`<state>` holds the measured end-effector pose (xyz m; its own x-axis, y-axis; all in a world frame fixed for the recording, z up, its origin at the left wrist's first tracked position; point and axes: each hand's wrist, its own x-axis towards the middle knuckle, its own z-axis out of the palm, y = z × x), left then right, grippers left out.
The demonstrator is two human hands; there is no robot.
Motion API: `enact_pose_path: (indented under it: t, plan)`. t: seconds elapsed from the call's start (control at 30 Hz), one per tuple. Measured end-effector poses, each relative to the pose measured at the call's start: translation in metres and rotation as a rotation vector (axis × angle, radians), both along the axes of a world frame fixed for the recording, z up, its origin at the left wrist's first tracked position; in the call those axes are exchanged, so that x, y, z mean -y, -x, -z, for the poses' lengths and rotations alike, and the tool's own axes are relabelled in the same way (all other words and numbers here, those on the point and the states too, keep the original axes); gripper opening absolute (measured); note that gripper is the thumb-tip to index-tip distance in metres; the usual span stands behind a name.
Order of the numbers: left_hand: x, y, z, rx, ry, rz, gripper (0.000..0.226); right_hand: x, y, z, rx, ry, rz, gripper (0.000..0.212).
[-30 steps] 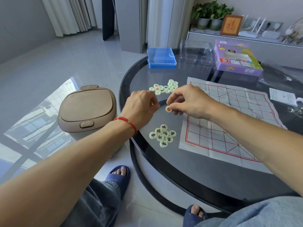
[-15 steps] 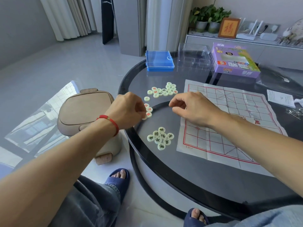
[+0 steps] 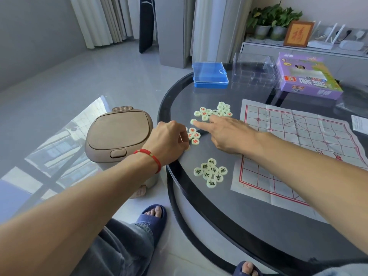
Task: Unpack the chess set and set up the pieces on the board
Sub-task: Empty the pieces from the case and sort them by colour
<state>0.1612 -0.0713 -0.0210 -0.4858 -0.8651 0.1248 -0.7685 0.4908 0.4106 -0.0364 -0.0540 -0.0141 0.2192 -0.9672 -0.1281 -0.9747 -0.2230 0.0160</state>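
On the glass table [image 3: 199, 206], pale round pieces [image 3: 211, 173] cluster; right fingers [image 3: 201, 123] extended.

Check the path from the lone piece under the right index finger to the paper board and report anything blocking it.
Nothing stands on the glass between the lone piece and the board except the right hand itself. The mixed pile lies just behind that line, and the black-lettered cluster sits well nearer the person.

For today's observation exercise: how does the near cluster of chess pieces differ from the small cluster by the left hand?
The near cluster shows dark characters; the small cluster shows red ones. The near cluster lies clear of both hands, while the small cluster sits right beside the left hand. Both hold pale round discs lying face up on the glass table.
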Motion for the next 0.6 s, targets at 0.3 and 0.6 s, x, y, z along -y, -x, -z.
enact_pose_path:
  t: [0.3, 0.6]
  plan:
    - [0.004, 0.01, 0.003, 0.012, 0.091, -0.053, 0.004, -0.024, 0.017, -0.006, 0.299, 0.104, 0.047, 0.014]
    - [-0.018, 0.03, -0.013, -0.322, -0.13, 0.052, 0.008, -0.045, 0.024, -0.023, 0.953, -0.06, 0.248, 0.01]
